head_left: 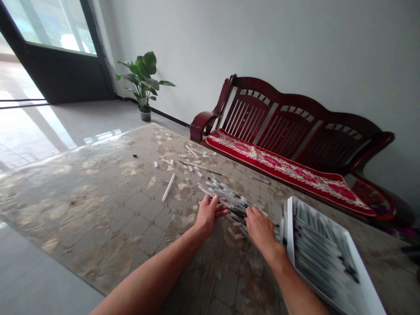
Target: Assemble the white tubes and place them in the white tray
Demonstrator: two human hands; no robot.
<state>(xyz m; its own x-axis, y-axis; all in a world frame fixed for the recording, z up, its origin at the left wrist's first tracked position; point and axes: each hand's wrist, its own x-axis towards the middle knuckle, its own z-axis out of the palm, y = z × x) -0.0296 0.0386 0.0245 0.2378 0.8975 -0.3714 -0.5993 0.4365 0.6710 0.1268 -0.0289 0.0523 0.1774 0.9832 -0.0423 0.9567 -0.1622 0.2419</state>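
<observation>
A loose pile of white and clear pen parts [229, 192], some with dark tips, lies on the table in front of my hands. At the pile's near left side, my left hand [208, 214] has its thumb and forefinger closed on a white pen barrel [205, 190], the other fingers partly stretched out beneath. My right hand [260, 227] reaches into the pile's right side with curled fingers, which hide what they grip. Short white caps [236, 234] lie between the hands. To the right, a white box [289, 227] holds many pens [321, 249] in rows, slightly blurred.
A patterned cover [108, 210] lies over the table. A lone white barrel [168, 187], thin dark refills [200, 168] and a small black piece [134, 156] are scattered farther off. Behind stand a red wooden bench [282, 118] and a potted plant [144, 87].
</observation>
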